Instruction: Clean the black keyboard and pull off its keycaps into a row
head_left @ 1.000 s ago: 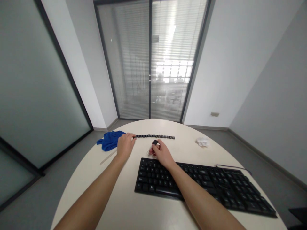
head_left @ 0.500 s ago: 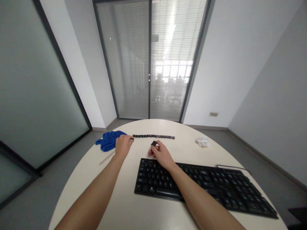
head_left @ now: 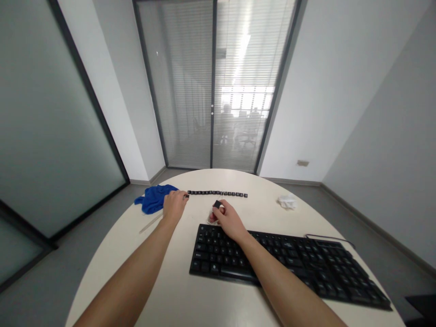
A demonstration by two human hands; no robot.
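Note:
Pinched in the fingertips of my left hand (head_left: pixel 174 206) is a small black keycap (head_left: pixel 186 196), just below the left end of a row of black keycaps (head_left: pixel 218 192). My right hand (head_left: pixel 231 220) is closed around a small tool with a black block (head_left: pixel 217 204) and thin pale wires pointing away from me; it looks like a keycap puller. Its lower part is half hidden by my fingers. Under my right wrist and forearm lies a black keyboard (head_left: pixel 225 272), partly covered by the arm.
A blue cloth (head_left: pixel 153 200) lies beside my left hand, and a thin pale stick (head_left: pixel 150 224) runs out from under that hand. Crumpled white tissue (head_left: pixel 286 202) rests at the right of the round table (head_left: pixel 170 290). The keyboard's cable (head_left: pixel 332 238) loops behind it.
The view has shifted very slightly. My left hand has drawn back a little to the left with the keycap, and my right hand has barely moved.

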